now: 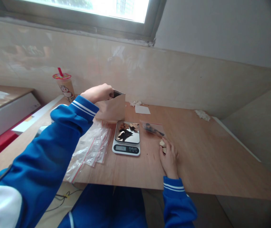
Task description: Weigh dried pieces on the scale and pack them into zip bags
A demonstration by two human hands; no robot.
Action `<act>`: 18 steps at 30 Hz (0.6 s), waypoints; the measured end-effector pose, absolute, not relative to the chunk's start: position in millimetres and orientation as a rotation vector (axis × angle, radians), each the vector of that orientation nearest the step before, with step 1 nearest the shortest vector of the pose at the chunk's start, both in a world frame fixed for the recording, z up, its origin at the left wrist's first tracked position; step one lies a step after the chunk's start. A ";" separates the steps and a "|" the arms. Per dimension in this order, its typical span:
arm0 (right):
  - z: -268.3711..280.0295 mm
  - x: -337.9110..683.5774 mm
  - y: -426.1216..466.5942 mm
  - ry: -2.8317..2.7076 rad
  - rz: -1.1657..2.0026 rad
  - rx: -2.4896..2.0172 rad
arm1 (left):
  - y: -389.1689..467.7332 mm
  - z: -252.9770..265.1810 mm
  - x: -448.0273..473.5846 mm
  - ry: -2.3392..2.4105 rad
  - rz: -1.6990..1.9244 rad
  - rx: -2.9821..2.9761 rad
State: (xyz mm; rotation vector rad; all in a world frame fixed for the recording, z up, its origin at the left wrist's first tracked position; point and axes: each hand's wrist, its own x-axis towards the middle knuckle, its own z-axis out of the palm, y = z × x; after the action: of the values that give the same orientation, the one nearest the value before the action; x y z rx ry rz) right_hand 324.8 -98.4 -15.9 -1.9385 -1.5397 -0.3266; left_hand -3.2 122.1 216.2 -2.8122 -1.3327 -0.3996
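At the mouth of an upright brown paper bag (112,109) is my left hand (100,93), its knuckles bent and its fingertips hidden in the opening. Just in front of the bag sits a white digital scale (126,149). Dark and brown dried flakes (125,135) seem to lie on its mirror-like plate, though reflections blur what is there. My right hand (169,156) rests on the table right of the scale, fingers curled around small pale chunks (163,144). Beyond it lies a small clear zip bag (153,129) with dark pieces inside.
Several flat clear zip bags (87,152) overlap left of the scale. A drink cup (65,87) with a red straw stands at the back left. Near the wall are a white card (142,109) and crumpled tissue (202,115). The wooden table (209,158) ends close to my lap.
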 end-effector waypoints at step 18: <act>-18.4 324.1 -101.1 -1.391 -0.394 -1.933 | 64.4 234.0 -2.1 -1.341 -1.163 -2.544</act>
State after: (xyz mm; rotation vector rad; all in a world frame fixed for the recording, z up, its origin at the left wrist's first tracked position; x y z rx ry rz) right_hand 324.1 -101.1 -18.4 -1.9326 -1.3913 -0.3939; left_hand -2.1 64.4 234.0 -2.5440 -1.3411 -1.1633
